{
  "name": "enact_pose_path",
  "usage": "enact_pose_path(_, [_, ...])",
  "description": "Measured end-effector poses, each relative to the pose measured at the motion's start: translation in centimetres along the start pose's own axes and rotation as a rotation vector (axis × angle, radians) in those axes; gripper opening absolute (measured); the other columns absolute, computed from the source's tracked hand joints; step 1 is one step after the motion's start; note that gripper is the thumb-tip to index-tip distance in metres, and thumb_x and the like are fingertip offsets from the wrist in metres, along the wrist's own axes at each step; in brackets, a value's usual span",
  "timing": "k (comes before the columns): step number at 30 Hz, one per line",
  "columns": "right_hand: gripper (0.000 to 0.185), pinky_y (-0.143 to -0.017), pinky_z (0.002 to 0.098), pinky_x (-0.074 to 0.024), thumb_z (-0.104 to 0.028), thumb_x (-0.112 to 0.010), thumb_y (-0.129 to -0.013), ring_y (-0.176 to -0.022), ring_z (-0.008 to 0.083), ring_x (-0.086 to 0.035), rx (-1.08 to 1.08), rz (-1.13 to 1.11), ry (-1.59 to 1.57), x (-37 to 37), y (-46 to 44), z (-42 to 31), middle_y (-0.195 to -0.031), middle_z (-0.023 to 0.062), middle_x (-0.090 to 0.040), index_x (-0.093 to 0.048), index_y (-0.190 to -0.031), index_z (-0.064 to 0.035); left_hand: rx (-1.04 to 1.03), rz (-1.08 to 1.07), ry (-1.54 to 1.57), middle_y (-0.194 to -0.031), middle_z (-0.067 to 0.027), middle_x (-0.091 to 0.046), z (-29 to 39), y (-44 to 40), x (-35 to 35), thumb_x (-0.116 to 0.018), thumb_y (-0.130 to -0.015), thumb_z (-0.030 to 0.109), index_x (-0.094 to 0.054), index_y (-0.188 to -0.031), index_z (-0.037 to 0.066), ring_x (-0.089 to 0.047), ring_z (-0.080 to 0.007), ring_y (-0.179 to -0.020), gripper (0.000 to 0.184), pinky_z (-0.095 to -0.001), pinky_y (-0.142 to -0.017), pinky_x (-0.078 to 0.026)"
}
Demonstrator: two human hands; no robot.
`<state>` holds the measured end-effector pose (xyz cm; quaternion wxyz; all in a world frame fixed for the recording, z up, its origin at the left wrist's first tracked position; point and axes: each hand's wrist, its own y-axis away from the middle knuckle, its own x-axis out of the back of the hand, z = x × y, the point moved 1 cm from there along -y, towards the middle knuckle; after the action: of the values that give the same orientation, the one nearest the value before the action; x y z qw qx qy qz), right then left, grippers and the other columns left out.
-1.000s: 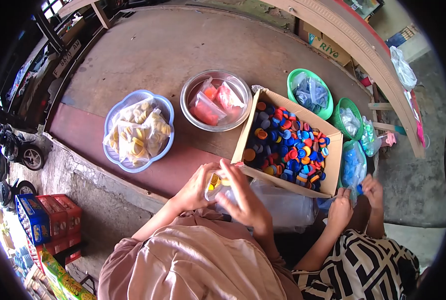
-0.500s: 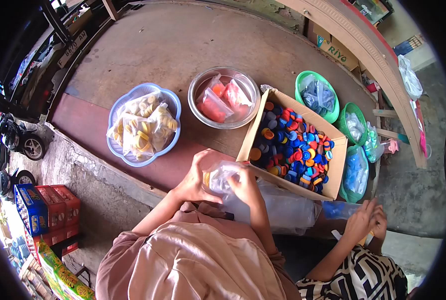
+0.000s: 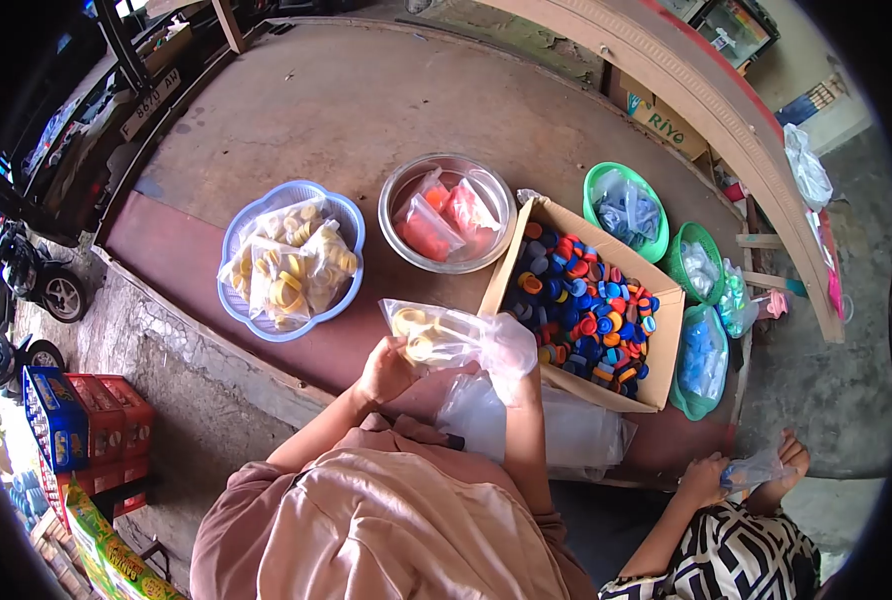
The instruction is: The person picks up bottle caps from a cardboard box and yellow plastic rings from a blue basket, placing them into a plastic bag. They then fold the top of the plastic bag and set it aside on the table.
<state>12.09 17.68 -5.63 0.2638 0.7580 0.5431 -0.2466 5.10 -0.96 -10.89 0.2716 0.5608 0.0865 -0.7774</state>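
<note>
My left hand [image 3: 386,372] is closed on the lower left side of a clear plastic bag [image 3: 456,325] with several pale yellow bottle caps [image 3: 421,342] inside. The bag is raised above the near edge of the table. My right hand [image 3: 516,380] is at the bag's other end, its fingers covered by bunched clear plastic; whether they pinch it or reach inside I cannot tell. Below my hands, a stack of flat clear plastic bags [image 3: 566,432] lies on the table edge. To the right, a cardboard box [image 3: 672,350] holds many loose coloured bottle caps [image 3: 591,310].
Beyond my hands stand a blue basket [image 3: 230,285] of bagged yellow caps and a steel bowl [image 3: 388,225] of bagged red ones. Green baskets [image 3: 658,250] with bagged caps line the right. A co-worker's hands [image 3: 704,480] hold a clear bag [image 3: 754,470] at lower right.
The bag in my hands has turned and stretched out, showing the yellow caps at its left end. My right hand has moved slightly right. The co-worker's hands have moved apart around their bag.
</note>
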Motion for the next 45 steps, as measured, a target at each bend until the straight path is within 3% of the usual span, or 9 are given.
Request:
enact_pose_path(6, [0.018,-0.068,0.0288,-0.0526,-0.009,-0.069,-0.077,-0.072,0.0163,-0.063,-0.007,0.043,0.745,2.2,1.1,-0.5,-0.084,0.0083,-0.064,-0.063,-0.092,0.0003,-0.123,0.044,-0.364,-0.123,-0.0066,-0.051,0.3,0.1,-1.2,-0.054,-0.088,0.008,-0.036,-0.131,0.009,-0.050,-0.0184,-0.113,0.046,-0.0377,-0.095,-0.042])
enact_pose_path(14, [0.019,-0.069,0.0302,-0.0458,-0.004,-0.071,-0.069,-0.079,0.0179,-0.057,0.294,-0.094,1.060,1.0,0.5,1.0,-0.086,0.0074,-0.056,-0.066,-0.087,-0.0015,-0.203,0.203,-0.718,-0.121,-0.0058,-0.050,1.1,0.4,-3.3,-0.063,-0.084,0.002,-0.033,-0.131,0.006,-0.049,-0.0154,-0.112,0.056,-0.0325,-0.097,-0.041])
enact_pose_path(17, [0.017,-0.070,0.0335,-0.0447,-0.006,-0.071,-0.070,-0.081,0.0222,-0.055,0.118,-0.032,0.780,-1.5,0.8,-0.2,-0.087,0.0097,-0.056,-0.065,-0.085,-0.0021,-0.188,0.221,-0.798,-0.125,-0.0067,-0.047,1.3,0.5,-3.2,-0.063,-0.083,0.001,-0.030,-0.135,0.005,-0.048,-0.0163,-0.115,0.061,-0.0323,-0.097,-0.041])
enact_pose_path(24, [0.020,-0.069,0.0338,-0.0462,-0.006,-0.071,-0.067,-0.080,0.0226,-0.056,0.579,-0.154,1.232,-2.8,1.1,-1.2,-0.086,0.0106,-0.054,-0.063,-0.085,-0.0037,-0.200,0.224,-0.811,-0.129,-0.0076,-0.041,0.9,0.8,-2.3,-0.063,-0.080,-0.004,-0.022,-0.139,0.007,-0.043,-0.0176,-0.119,0.073,-0.0338,-0.099,-0.039])
enact_pose_path(27, [0.021,-0.072,0.0332,-0.0478,-0.006,-0.070,-0.066,-0.079,0.0263,-0.058,0.205,0.157,0.761,-4.1,2.2,-0.7,-0.088,0.0131,-0.055,-0.063,-0.086,-0.0007,-0.293,0.160,-0.941,-0.139,-0.0129,-0.028,1.5,1.5,-2.2,-0.065,-0.075,-0.006,-0.007,-0.142,0.010,-0.034,-0.0232,-0.126,0.090,-0.0390,-0.102,-0.036])
enact_pose_path(28, [0.022,-0.073,0.0334,-0.0482,-0.005,-0.070,-0.066,-0.079,0.0271,-0.058,0.190,0.157,0.821,-4.2,2.4,-0.9,-0.090,0.0139,-0.055,-0.062,-0.086,0.0005,-0.351,0.179,-0.809,-0.145,-0.0152,-0.016,1.5,1.7,-2.4,-0.077,-0.068,0.017,0.004,-0.143,0.011,-0.022,-0.0288,-0.135,0.111,-0.0465,-0.109,-0.019])
enact_pose_path(30, [0.026,-0.074,0.0354,-0.0486,-0.004,-0.070,-0.065,-0.084,0.0285,-0.060,0.444,-0.028,1.166,-4.3,2.6,-1.5,-0.092,0.0154,-0.056,-0.061,-0.087,0.0046,-0.574,0.203,-1.326,-0.148,-0.0191,-0.008,2.4,2.1,-1.5,-0.083,-0.060,0.027,0.009,-0.142,0.012,-0.017,-0.0330,-0.136,0.124,-0.0479,-0.110,-0.015])
enact_pose_path(39, [0.019,-0.077,0.0342,-0.0470,-0.002,-0.067,-0.073,-0.087,0.0282,-0.060,0.348,-0.105,1.065,-4.4,2.3,-0.6,-0.092,0.0148,-0.060,-0.063,-0.091,0.0022,-0.775,-0.187,-1.675,-0.135,-0.0216,-0.036,2.4,1.3,-6.5,-0.086,-0.048,0.021,-0.026,-0.135,0.004,-0.036,-0.0408,-0.125,0.107,-0.0436,-0.106,-0.029])
enact_pose_path(45, [0.015,-0.082,0.0310,-0.0464,-0.004,-0.064,-0.080,-0.098,0.0248,-0.058,0.506,-0.056,1.287,-4.3,2.7,0.2,-0.110,0.0174,-0.054,-0.062,-0.094,0.0020,-0.468,-0.093,-1.656,-0.118,-0.0189,-0.047,2.4,0.5,-5.5,-0.078,-0.053,0.011,-0.037,-0.126,0.002,-0.047,-0.0384,-0.111,0.084,-0.0442,-0.094,-0.041])
